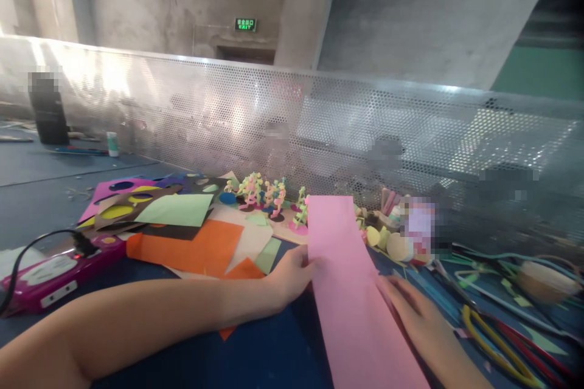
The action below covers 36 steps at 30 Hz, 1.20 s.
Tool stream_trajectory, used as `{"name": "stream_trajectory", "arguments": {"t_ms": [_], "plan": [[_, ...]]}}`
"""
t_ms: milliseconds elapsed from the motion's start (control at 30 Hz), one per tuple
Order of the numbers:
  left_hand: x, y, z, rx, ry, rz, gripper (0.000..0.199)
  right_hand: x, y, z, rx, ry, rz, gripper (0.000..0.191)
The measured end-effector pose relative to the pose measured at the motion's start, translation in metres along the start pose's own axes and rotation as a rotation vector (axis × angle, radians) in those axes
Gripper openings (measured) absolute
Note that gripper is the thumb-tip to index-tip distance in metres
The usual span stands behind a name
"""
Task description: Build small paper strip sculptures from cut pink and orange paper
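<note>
The left hand (291, 276) pinches the pink sheet (349, 298) by one long edge, the right hand (417, 319) holds the other; the sheet (a narrow one) spans between. Orange paper (196, 246) lies left of the grip, figures (253, 191) beyond.

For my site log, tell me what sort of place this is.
Likely an indoor craft workspace, rather unfinished-looking: note the pink sheet, small colorful figures and raw concrete wall.

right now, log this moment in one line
left hand: holds pink sheet, left edge; right hand: at its right edge; nearby: orange paper
</note>
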<state>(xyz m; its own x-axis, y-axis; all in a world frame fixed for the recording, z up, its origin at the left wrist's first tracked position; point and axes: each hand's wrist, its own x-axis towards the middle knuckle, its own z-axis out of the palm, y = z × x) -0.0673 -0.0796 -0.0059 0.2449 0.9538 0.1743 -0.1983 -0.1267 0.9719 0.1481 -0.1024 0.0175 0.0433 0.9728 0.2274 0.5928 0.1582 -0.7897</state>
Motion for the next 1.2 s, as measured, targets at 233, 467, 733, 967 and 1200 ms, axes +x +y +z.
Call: {"name": "stream_trajectory", "arguments": {"t_ms": [233, 467, 733, 967, 1200], "plan": [[0.002, -0.005, -0.002, 0.106, 0.115, 0.035, 0.030, -0.001, -0.006, 0.000, -0.021, -0.060, -0.020, 0.040], [0.000, 0.006, 0.000, 0.080, 0.117, 0.049, 0.032, -0.002, -0.006, -0.001, 0.035, -0.044, -0.014, 0.038], [0.005, 0.013, -0.002, 0.031, 0.169, 0.062, 0.037, -0.001, -0.007, -0.003, -0.030, 0.005, -0.133, 0.037], [0.005, 0.024, -0.004, -0.033, 0.214, 0.035, 0.041, -0.001, -0.004, 0.002, -0.101, -0.006, -0.164, 0.038], [0.004, 0.026, -0.001, 0.004, 0.120, -0.048, 0.041, 0.010, -0.009, -0.030, -0.352, 0.010, -0.098, 0.040]]}}
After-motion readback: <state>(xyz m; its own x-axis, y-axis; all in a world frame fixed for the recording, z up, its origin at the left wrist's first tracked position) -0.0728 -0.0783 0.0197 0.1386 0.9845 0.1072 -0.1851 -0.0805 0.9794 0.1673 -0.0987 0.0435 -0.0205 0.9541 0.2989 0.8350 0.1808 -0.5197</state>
